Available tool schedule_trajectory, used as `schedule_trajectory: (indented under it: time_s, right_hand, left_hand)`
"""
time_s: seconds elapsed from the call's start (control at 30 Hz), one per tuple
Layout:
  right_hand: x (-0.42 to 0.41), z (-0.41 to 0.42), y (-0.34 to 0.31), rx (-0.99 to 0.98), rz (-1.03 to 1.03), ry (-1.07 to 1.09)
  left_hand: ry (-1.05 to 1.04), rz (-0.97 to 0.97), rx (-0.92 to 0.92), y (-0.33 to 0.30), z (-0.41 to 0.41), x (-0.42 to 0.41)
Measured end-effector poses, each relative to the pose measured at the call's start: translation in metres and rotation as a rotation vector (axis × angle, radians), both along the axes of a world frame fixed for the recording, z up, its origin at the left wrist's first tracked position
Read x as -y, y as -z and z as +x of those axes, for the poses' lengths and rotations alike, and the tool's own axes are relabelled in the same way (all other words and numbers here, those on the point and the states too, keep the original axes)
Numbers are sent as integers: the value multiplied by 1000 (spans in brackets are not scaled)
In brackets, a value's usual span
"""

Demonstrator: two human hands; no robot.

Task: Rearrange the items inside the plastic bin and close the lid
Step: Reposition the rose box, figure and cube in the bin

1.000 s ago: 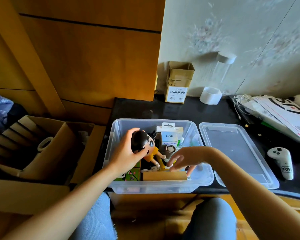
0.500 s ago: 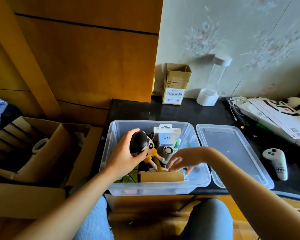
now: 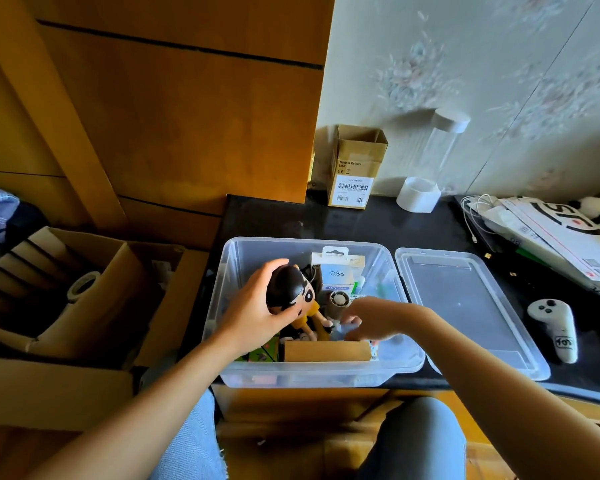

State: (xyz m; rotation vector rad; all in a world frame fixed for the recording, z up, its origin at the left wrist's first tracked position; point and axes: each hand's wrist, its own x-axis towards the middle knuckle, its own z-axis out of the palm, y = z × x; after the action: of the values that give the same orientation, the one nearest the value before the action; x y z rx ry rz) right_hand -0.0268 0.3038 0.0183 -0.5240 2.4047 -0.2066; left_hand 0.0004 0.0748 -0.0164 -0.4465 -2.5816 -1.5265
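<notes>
A clear plastic bin (image 3: 378, 258) stands on the black table, lidless. Its clear lid (image 3: 465, 306) lies flat to the right of it. My left hand (image 3: 253, 313) grips the black head of a doll (image 3: 291, 289) in a yellow top, inside the bin. My right hand (image 3: 371, 320) reaches down into the bin's right part, fingers curled around a small pale blue item (image 3: 343, 332) that is blurred. A white Q88 mini fan box (image 3: 336, 275) stands at the back, a brown cardboard box (image 3: 326, 351) lies along the front wall.
A white game controller (image 3: 555, 327) lies right of the lid. Papers and cables (image 3: 551, 230) fill the far right. A small cardboard box (image 3: 357, 168) and a clear tube with a white base (image 3: 420, 195) stand at the wall. An open carton (image 3: 84, 296) sits left.
My right hand has dipped lower into the bin and curled on a small pale item. My left hand keeps hold of the doll's head, barely moved.
</notes>
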Motion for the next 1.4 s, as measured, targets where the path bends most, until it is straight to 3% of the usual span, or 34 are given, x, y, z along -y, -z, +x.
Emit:
schedule_trajectory:
  time_s: [0.13,0.33,0.57,0.77,0.9,1.07,1.2,1.3,1.4]
  right_hand:
    - [-13,6,0,-215,-75,51]
    - [-29,4,-17,-576,-373,351]
    - [-19,-15,-20,-675,-569,501]
    - [-6,-38,-26,-553,-845,646]
    - [4,-47,-24,-434,-927,641]
    - [18,-56,-21,-221,-936,543]
    - [44,-61,-22,-59,-990,476]
    - [65,-63,-23,49,-966,424]
    - [77,-69,-20,-8,-876,451]
  left_hand:
    - [28,11,-7,-1,0,0]
    - [68,101,36,-6,-6,1]
    - [178,-27,97,-20,-6,-12]
    - [347,-257,301,-19,-4,-24]
    - [290,-282,314,-25,-21,-19]
    - [-80,-68,249,-34,-42,0]
    - [-16,185,284,-41,-55,11]
    - [-87,115,117,-41,-58,17]
    - [-296,113,7,-35,-58,29]
